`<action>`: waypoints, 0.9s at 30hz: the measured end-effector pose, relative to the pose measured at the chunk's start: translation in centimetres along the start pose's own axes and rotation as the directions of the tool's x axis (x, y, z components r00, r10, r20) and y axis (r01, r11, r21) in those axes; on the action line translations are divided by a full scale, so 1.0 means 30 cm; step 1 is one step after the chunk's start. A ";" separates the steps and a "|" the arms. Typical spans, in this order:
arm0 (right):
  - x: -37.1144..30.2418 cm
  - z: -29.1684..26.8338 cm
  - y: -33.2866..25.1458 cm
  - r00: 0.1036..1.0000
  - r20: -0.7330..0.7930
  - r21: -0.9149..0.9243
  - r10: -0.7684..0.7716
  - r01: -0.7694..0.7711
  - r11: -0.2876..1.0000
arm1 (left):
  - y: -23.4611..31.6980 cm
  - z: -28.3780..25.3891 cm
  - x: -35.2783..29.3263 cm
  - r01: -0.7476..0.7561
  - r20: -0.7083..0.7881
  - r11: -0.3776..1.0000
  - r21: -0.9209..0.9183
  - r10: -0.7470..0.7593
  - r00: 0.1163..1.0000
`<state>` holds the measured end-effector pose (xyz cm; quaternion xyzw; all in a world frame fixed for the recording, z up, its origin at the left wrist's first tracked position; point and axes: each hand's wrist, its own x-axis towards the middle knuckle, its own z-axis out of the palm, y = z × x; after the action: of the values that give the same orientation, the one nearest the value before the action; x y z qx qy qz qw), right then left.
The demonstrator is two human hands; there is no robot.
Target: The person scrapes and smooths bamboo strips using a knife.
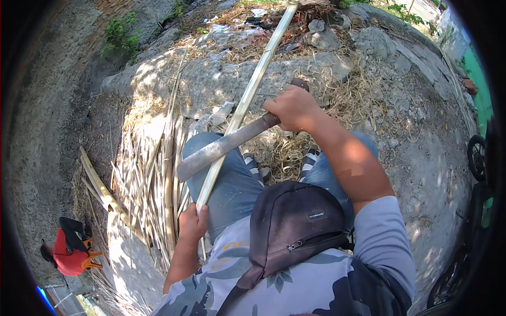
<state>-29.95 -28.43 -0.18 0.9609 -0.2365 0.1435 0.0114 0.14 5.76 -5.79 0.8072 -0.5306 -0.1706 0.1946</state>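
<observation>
A long pale strip of split bamboo (254, 87) slants from my lap up to the far rubble. My left hand (193, 223) is closed round its near end, beside my left thigh. In my right hand (291, 109) is the dark handle of a machete (224, 149), gripped in a fist. Its broad, worn blade points left and lies across the bamboo strip above my left knee. Whether the edge bites into the bamboo I cannot tell. A dark sling bag (298, 231) rests against my front.
Many split bamboo strips (141, 174) lie piled at my left, with a thicker bamboo piece (103, 187) beyond. Curly shavings (287, 155) cover the ground between my sandals. Stones (322, 39) lie ahead. Another person in red (71, 258) sits far left; a parked motorbike (477, 158) stands right.
</observation>
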 end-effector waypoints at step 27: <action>-0.189 -0.196 0.222 0.699 -0.213 -0.068 0.682 -0.707 0.704 | 0.036 -0.024 0.008 0.066 0.014 0.997 -0.032 -0.066 0.998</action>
<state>-39.40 -31.25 3.57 0.7803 -0.5901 0.2017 0.0461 -0.28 5.24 -4.65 0.8199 -0.5021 -0.1905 0.1985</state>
